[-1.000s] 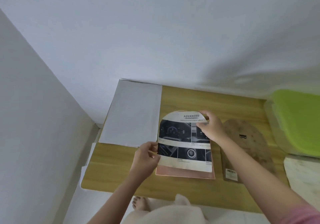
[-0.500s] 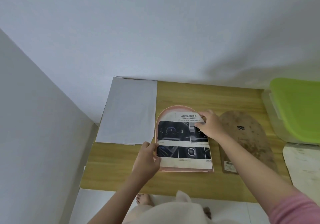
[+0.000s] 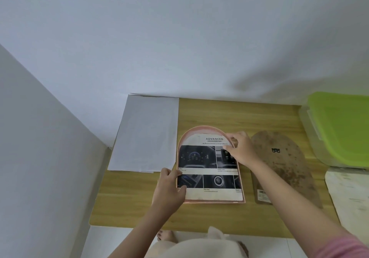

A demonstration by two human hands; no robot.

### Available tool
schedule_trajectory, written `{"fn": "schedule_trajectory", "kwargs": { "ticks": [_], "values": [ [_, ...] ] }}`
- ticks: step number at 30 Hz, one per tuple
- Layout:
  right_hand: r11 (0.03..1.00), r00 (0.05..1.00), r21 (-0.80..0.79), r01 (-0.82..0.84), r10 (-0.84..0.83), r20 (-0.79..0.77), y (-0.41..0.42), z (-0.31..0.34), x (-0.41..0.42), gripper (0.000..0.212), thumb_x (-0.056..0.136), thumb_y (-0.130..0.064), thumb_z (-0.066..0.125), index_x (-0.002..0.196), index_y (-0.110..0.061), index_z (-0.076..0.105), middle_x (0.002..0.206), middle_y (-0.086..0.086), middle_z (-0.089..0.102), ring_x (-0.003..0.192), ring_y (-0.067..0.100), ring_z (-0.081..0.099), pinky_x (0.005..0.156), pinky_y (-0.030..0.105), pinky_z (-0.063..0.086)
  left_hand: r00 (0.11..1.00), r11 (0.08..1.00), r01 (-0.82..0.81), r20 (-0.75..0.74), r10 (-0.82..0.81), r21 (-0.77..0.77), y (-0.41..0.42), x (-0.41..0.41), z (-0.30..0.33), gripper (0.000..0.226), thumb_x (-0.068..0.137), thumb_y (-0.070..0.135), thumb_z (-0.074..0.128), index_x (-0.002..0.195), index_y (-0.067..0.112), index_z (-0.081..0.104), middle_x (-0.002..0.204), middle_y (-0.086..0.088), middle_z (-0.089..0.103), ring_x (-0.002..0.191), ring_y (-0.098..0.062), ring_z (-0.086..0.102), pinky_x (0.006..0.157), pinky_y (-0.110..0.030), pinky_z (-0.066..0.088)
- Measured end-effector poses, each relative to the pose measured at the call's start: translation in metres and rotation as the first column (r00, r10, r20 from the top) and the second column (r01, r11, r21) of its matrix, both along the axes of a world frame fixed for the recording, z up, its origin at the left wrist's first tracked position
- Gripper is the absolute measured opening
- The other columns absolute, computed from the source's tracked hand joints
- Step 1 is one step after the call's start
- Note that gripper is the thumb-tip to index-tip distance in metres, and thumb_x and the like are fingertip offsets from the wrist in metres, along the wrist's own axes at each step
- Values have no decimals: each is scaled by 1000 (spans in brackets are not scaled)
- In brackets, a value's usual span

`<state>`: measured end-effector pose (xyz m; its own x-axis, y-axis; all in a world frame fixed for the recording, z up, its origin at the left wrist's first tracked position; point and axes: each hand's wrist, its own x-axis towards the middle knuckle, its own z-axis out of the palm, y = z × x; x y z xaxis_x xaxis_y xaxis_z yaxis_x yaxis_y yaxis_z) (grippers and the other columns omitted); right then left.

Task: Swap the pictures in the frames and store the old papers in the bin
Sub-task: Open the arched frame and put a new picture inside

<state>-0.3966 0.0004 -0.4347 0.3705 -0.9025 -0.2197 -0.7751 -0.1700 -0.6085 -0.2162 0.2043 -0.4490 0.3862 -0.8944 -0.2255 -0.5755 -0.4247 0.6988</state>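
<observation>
Head view: on the wooden worktop (image 3: 209, 215), the printed car-brochure picture (image 3: 207, 167) lies inside the pink arched frame (image 3: 180, 143). Left hand (image 3: 169, 187) pinches its side, right hand (image 3: 242, 149) its top. Seating underway; next, probably the brown arched backing board (image 3: 283, 167).

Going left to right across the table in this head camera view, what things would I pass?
White paper sheet → left hand → pink arched frame with the printed car picture in it → right hand → brown arched backing board → bin with green lid.
</observation>
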Motion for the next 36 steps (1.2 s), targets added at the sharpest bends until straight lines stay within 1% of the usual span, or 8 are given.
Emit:
{"fn": "schedule_trajectory", "kwargs": {
  "ticks": [5, 11, 19, 21, 24, 29, 33, 36],
  "values": [
    [999, 995, -30, 31, -28, 95, 8, 10, -38, 47, 85, -20, 67, 129, -15, 53, 128, 4, 49, 115, 19, 53, 95, 26, 41, 999, 995, -28, -25, 25, -100, -19, -41, 14, 36, 82, 22, 66, 116, 18, 55, 108, 4, 44, 92, -8, 55, 79, -18, 50],
    [989, 975, -19, 149, -144, 169, 19, 12, -129, 42, 83, -16, 69, 124, -15, 58, 118, 0, 52, 109, 15, 55, 86, 21, 39, 997, 994, 20, -76, -28, -104, -45, -129, 23, 30, 83, 23, 64, 112, 19, 56, 106, 6, 46, 92, -7, 53, 80, -13, 43],
    [966, 964, 5, 259, -259, -66, 25, -6, -234, 52, 87, -26, 64, 135, -15, 47, 126, 5, 41, 113, 20, 45, 87, 30, 44, 992, 998, 54, -114, -50, 33, -64, -229, 16, 52, 85, 27, 60, 134, 14, 44, 130, -2, 41, 119, -13, 44, 99, -16, 31],
    [964, 955, 20, 266, -260, -144, 26, -10, -242, 60, 87, -32, 63, 140, -16, 40, 127, 5, 37, 120, 24, 40, 93, 39, 46, 992, 994, 23, -129, -9, 106, -67, -243, 13, 63, 86, 30, 59, 141, 13, 34, 140, -6, 31, 131, -19, 35, 110, -28, 31],
    [968, 951, 64, 244, -226, -212, 27, -14, -245, 69, 87, -37, 62, 144, -13, 32, 130, 7, 34, 120, 28, 40, 96, 42, 45, 996, 972, -14, -84, 34, 235, -72, -256, 11, 73, 86, 33, 57, 146, 13, 21, 146, -11, 19, 137, -28, 22, 114, -41, 26],
    [949, 959, 165, 269, -247, -142, 21, -15, -240, 76, 84, -31, 67, 146, -13, 26, 135, 10, 28, 126, 31, 35, 93, 37, 47, 989, 958, -127, -39, 141, 258, -84, -263, 13, 71, 85, 27, 59, 145, 15, 23, 139, -11, 24, 130, -31, 24, 106, -39, 32],
    [926, 956, 241, 290, -289, -40, 14, -14, -246, 81, 78, -25, 74, 145, -17, 30, 136, 11, 31, 127, 29, 39, 57, 17, 42, 971, 945, -201, -78, 228, 260, -91, -255, 14, 62, 79, 19, 62, 136, 16, 36, 130, -11, 29, 123, -31, 31, 98, -35, 41],
    [922, 942, 234, 309, -330, 55, 14, -14, -251, 80, 71, -23, 79, 140, -20, 39, 123, 6, 38, 120, 24, 46, 78, 25, 49, 963, 953, -214, -117, 243, 215, -88, -246, 15, 69, 76, 16, 66, 139, 16, 38, 128, -10, 32, 119, -27, 38, 87, -23, 37]
  ]
}}
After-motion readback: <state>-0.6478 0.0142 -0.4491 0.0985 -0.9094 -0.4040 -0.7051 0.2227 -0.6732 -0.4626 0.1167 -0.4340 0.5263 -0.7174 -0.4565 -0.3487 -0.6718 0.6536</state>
